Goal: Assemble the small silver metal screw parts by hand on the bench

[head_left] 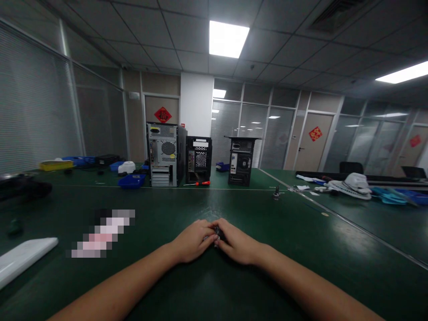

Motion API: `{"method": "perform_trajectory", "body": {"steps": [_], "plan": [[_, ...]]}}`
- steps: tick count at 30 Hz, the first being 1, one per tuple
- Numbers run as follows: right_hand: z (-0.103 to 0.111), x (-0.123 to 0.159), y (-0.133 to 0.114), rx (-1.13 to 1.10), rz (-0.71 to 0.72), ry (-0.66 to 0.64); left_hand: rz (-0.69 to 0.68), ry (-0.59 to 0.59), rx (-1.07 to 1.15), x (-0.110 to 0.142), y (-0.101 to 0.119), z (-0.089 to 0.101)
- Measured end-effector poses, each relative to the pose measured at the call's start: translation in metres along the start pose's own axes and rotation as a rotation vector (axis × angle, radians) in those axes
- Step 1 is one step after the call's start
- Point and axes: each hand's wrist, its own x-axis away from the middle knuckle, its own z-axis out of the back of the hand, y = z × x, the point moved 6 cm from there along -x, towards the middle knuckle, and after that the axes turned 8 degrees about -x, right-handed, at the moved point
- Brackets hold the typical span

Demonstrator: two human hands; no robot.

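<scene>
My left hand (195, 240) and my right hand (238, 242) meet over the green tabletop (214, 290), low in the middle of the head view. Between their closed fingers is a small dark, shiny metal part (217, 231). Both hands grip it, and the fingers cover most of it, so its kind does not show. Farther off to the right, a small upright metal piece (276, 193) with a wider base stands on the table.
Computer cases (164, 156) stand along the back, with a red-handled screwdriver (202, 183) before them. Blue trays (131, 181) and a yellow tray (56, 165) sit back left. A white slab (28, 256) lies near left. A white cap (357, 183) lies right, beyond a metal seam.
</scene>
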Motion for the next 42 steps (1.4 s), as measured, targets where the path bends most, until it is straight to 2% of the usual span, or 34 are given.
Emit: {"method": "perform_trajectory", "body": {"steps": [7,13,16,19,22,27,31,33,35,38,42], "plan": [[0.005,-0.002,0.004,0.01,0.018,0.086,0.039,0.024,0.055,0.0,-0.007,-0.001],[0.017,-0.003,0.002,0.01,0.034,0.19,-0.005,0.048,0.08,-0.001,-0.005,-0.001],[0.027,-0.002,0.012,0.016,0.011,0.228,-0.004,0.042,0.07,0.0,-0.008,-0.001],[0.046,0.001,0.042,0.049,-0.05,0.286,0.023,0.025,0.025,0.001,-0.017,-0.003],[0.075,0.015,0.09,0.124,-0.178,0.366,0.09,0.028,-0.008,0.003,-0.03,-0.003],[0.129,0.064,0.183,0.289,-0.518,0.455,0.19,0.039,-0.056,0.006,-0.044,-0.003],[0.165,0.106,0.233,0.357,-0.741,0.547,0.243,0.025,-0.102,0.008,-0.052,-0.005],[0.177,0.123,0.248,0.344,-0.826,0.605,0.273,0.021,-0.12,0.009,-0.058,-0.007],[0.184,0.133,0.257,0.288,-0.844,0.663,0.305,0.018,-0.14,0.011,-0.065,-0.008],[0.19,0.138,0.26,0.181,-0.769,0.759,0.345,0.004,-0.159,0.014,-0.073,-0.01],[0.198,0.136,0.253,0.102,-0.661,0.876,0.353,-0.008,-0.169,0.016,-0.075,-0.01]]}}
